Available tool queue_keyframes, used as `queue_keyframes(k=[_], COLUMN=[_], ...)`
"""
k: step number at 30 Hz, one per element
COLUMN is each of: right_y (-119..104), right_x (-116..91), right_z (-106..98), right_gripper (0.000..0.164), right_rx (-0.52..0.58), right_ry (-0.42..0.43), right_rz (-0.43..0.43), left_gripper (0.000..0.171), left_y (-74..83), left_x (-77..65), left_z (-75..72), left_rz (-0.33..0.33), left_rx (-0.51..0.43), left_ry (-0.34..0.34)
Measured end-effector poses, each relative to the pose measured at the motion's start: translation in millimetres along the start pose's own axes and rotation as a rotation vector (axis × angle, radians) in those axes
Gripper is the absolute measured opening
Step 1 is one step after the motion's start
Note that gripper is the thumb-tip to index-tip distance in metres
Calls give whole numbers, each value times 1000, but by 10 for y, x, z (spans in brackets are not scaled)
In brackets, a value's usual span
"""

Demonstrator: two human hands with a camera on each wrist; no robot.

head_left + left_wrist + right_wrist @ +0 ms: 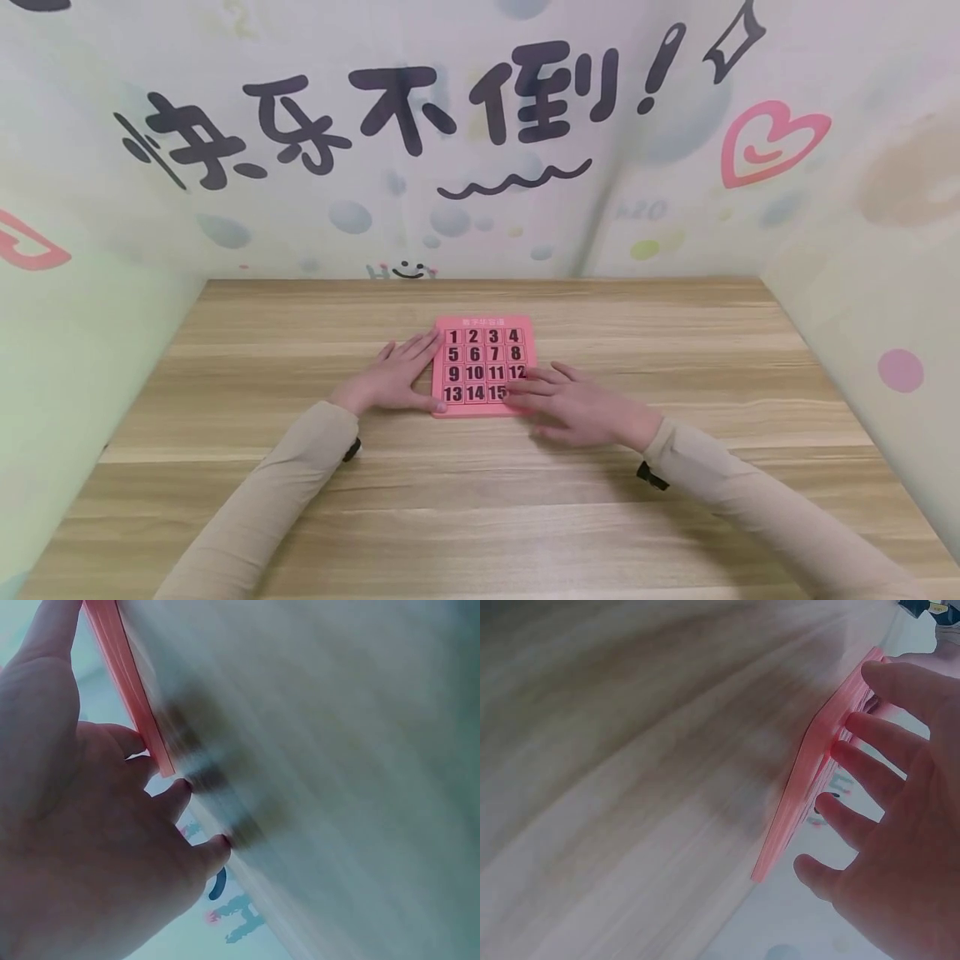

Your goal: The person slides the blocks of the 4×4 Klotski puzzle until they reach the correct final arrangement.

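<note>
A pink number sliding puzzle (474,364) lies flat on the wooden table, its black-numbered tiles in rising order from 1 at the upper left. My left hand (393,379) rests along its left side, fingers stretched to the upper left edge and thumb at the lower left corner. In the left wrist view, the outer fingers of that hand (97,817) reach past the frame onto the table. From the right, my right hand (581,408) extends its spread fingers over the puzzle's lower right part. Those fingertips overlap the tiles 12 and 15 and hide the lower right corner slot.
The wooden table (480,517) meets a printed wall (480,233) with dark lettering at the back. Side walls (97,350) close in on left and right. Each sleeved wrist wears a black strap (652,477).
</note>
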State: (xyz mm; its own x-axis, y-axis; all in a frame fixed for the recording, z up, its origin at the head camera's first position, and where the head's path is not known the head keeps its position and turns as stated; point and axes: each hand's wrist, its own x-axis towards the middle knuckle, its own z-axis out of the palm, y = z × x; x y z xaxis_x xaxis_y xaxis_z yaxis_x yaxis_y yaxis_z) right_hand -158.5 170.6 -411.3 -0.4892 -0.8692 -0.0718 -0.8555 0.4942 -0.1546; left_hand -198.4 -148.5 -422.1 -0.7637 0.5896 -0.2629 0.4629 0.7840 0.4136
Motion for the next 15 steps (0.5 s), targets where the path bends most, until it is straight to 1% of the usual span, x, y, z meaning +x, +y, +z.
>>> queue_keyframes(k=[6,8,11,15], right_y=[-14,7,66,197], right_x=[28,18,-17,-92], right_z=[-18,-18,-30,-71], right_gripper=[54,54,54,55], right_rx=[11,16,13,-9], right_ry=[4,8,26,73], right_rz=[-5,7,48,134], left_gripper=[110,110,111,111], left_y=[2,1,-3,2], left_x=[-6,-3,2,0], left_z=[-15,-18,-15,-8], left_rz=[-13,-13,-12,-15], left_rx=[13,14,16,18], left_ry=[-1,3,8,18])
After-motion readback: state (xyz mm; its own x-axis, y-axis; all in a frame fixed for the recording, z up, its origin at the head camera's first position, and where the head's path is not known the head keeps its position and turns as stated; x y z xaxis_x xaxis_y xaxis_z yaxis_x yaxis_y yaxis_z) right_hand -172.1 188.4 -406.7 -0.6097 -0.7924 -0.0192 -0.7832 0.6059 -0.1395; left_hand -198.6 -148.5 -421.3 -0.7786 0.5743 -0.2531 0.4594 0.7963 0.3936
